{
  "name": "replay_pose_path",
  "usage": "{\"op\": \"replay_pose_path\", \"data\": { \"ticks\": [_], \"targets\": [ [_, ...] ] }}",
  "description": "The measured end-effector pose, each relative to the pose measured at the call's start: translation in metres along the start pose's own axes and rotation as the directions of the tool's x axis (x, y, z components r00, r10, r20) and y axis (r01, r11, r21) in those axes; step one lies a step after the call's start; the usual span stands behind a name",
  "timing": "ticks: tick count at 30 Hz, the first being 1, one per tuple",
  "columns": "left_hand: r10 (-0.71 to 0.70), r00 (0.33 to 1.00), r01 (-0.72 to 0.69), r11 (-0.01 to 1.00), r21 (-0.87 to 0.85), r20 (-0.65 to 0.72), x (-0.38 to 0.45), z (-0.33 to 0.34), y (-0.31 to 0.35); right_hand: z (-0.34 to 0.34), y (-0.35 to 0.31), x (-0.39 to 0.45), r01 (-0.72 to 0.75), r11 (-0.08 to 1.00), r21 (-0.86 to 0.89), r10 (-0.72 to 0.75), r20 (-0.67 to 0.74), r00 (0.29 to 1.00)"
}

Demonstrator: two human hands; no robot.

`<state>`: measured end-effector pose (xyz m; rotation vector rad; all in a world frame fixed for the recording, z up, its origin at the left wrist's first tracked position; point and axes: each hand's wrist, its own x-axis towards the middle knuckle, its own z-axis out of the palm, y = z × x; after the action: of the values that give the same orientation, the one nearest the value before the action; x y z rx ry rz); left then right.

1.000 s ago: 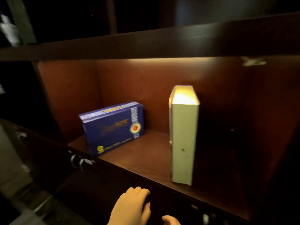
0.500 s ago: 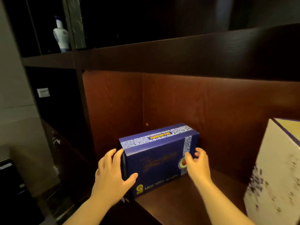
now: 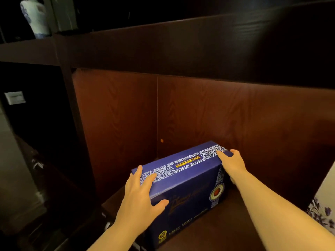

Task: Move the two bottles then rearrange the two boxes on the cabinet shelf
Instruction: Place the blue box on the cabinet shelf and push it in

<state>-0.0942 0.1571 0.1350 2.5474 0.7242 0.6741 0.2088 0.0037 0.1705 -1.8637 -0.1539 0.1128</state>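
A dark blue box (image 3: 188, 189) with a white patterned band stands on its long edge on the reddish wooden shelf (image 3: 223, 230). My left hand (image 3: 139, 198) grips its near left end, fingers over the top edge, thumb on the front face. My right hand (image 3: 231, 164) clasps the far right end, fingers curled over the top corner. A white box with purple flower print (image 3: 324, 205) stands at the right edge, mostly cut off. One white and blue bottle (image 3: 35, 17) stands on the upper shelf at top left; I see no second bottle.
The compartment has a reddish back wall (image 3: 226, 115) and left side panel (image 3: 116, 124), with a thick dark shelf board (image 3: 181, 46) overhead. Dark cabinet compartments lie to the left, with a small white label (image 3: 14, 97) there.
My hands came up from below the shelf and closed on the two ends of the blue box. The view swung left and nearer, pushing the white box to the right edge.
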Motion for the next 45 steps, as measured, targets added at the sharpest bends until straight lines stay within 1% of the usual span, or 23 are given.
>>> {"op": "replay_pose_path", "data": {
  "ticks": [5,10,15,18,22,29,34,36,41,45],
  "targets": [
    [0.054,0.998,-0.053,0.994,-0.097,0.014,0.007,0.001,-0.011,-0.007,0.009,-0.009,0.034,0.998,0.044,-0.031,-0.073,0.997],
    [0.13,0.989,-0.12,0.983,-0.138,0.066,0.021,-0.006,-0.025,-0.02,0.016,-0.033,0.059,0.997,0.05,-0.049,-0.182,0.982],
    [0.25,0.961,-0.23,0.96,-0.161,0.119,0.041,-0.013,-0.037,-0.04,0.023,-0.065,0.041,0.999,0.024,-0.033,-0.255,0.966],
    [0.294,0.941,-0.265,0.949,-0.171,0.169,0.054,-0.017,-0.041,-0.051,0.027,-0.087,0.044,0.999,0.01,-0.039,-0.32,0.947],
    [0.334,0.916,-0.291,0.935,-0.204,0.222,0.069,-0.019,-0.043,-0.061,0.032,-0.11,0.02,0.999,-0.035,-0.031,-0.357,0.933],
    [0.376,0.892,-0.319,0.917,-0.241,0.251,0.083,-0.015,-0.044,-0.068,0.039,-0.146,-0.061,0.994,-0.087,0.015,-0.449,0.893],
    [0.373,0.897,-0.314,0.916,-0.251,0.239,0.083,-0.014,-0.043,-0.066,0.04,-0.168,-0.086,0.993,-0.075,0.04,-0.478,0.877],
    [0.355,0.904,-0.294,0.921,-0.257,0.237,0.082,-0.013,-0.043,-0.064,0.041,-0.176,-0.077,0.996,-0.052,0.042,-0.489,0.871],
    [0.311,0.923,-0.253,0.935,-0.248,0.229,0.074,-0.012,-0.044,-0.059,0.046,-0.197,-0.057,0.996,0.071,0.086,-0.509,0.857],
    [0.296,0.927,-0.229,0.933,-0.277,0.231,0.068,-0.013,-0.046,-0.055,0.047,-0.21,-0.053,0.996,0.073,0.084,-0.533,0.842]
  ]
}}
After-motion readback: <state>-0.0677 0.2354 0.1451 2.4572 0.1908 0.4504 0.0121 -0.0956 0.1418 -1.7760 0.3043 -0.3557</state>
